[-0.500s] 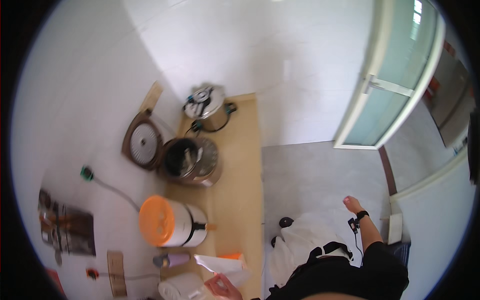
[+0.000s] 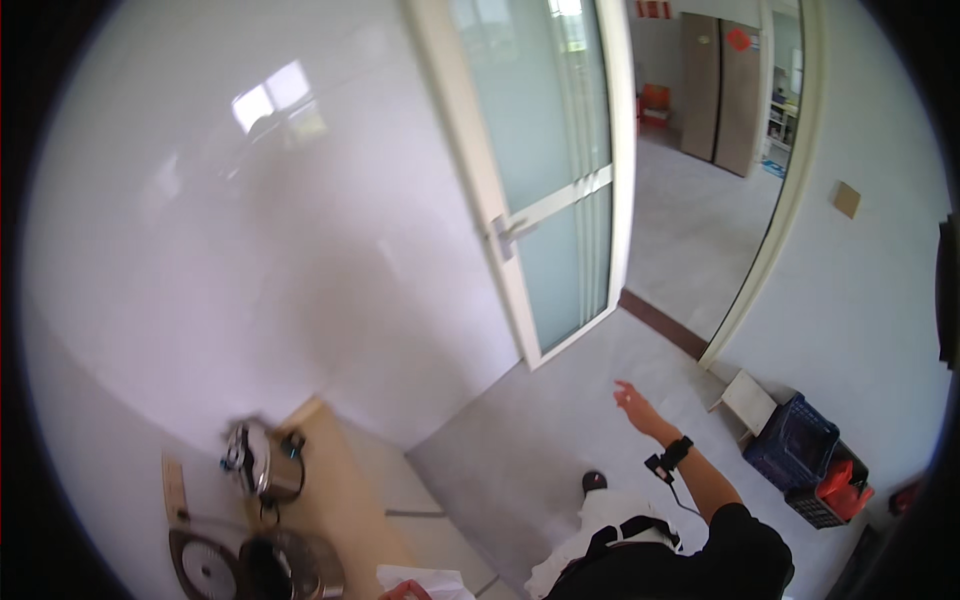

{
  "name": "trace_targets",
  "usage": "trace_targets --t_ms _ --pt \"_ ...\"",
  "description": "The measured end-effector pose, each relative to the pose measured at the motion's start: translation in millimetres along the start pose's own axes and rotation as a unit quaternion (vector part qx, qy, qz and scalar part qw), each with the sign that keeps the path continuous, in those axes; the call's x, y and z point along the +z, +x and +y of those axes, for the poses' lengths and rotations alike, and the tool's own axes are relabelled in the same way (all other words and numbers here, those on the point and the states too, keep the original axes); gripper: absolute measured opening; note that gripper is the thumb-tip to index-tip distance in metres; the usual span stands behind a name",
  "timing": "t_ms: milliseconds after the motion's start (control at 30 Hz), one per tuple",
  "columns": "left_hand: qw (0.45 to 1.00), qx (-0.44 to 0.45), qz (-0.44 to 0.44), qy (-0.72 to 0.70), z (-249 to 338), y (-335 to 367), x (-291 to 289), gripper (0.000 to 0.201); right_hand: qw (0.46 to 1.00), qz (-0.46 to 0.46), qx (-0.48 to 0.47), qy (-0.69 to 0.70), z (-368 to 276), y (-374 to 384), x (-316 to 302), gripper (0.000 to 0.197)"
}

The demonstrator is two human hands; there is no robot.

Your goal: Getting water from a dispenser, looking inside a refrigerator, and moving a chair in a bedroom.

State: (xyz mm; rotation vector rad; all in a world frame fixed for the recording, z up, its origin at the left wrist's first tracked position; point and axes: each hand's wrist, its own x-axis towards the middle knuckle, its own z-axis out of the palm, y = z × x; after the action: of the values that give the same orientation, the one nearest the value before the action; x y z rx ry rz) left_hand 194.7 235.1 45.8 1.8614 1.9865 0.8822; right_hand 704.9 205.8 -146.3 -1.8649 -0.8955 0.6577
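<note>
Showing at the right long edge of the pale wood-coloured worktop (image 2: 355, 490) is a thin, smooth, white sheet (image 2: 445, 582); its upper border is almost straight, its lower part is cut from view, and I cannot tell if it is paper or plastic. The left hand (image 2: 405, 591) is just in front of it and touches it, with the fingers bent and closed on it. The right hand (image 2: 638, 408) is well apart from the sheet, above the grey floor (image 2: 520, 430), partly open with loosely curved fingers, holding nothing. Near the worktop's far end stands a shiny silver metal pot (image 2: 272, 462).
</note>
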Motion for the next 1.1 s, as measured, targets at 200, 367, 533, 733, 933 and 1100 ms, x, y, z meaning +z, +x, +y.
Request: trace_targets --t_ms 200,367,533,733,933,1100 --pt "0.939 0.299 -0.139 -0.103 188.5 92.6 138.1 0.016 0.968 -0.202 -0.088 0.121 -100.4 70.9 -77.1 0.065" --pt "0.848 0.428 -0.228 -0.213 342.1 122.5 242.3 0.011 0.897 -0.34 -0.21 0.189 -153.9 133.0 -79.1 0.088" --pt "0.792 0.519 -0.2 -0.251 450.5 141.8 373.3 0.011 0.83 -0.368 0.026 0.419 -111.2 206.8 -96.7 0.068" --pt "0.766 0.595 -0.179 -0.164 589.5 166.8 505.4 0.023 0.886 -0.162 0.08 0.426 -99.8 317.7 -188.4 0.067" --pt "0.662 0.665 -0.297 -0.178 727.6 151.8 617.3 0.065 0.934 0.069 0.208 0.281 -86.6 384.8 -312.9 0.065" --pt "0.619 0.652 -0.392 -0.194 802.6 136.5 730.1 0.062 0.959 0.11 0.154 0.212 -30.7 455.1 -397.0 0.071"
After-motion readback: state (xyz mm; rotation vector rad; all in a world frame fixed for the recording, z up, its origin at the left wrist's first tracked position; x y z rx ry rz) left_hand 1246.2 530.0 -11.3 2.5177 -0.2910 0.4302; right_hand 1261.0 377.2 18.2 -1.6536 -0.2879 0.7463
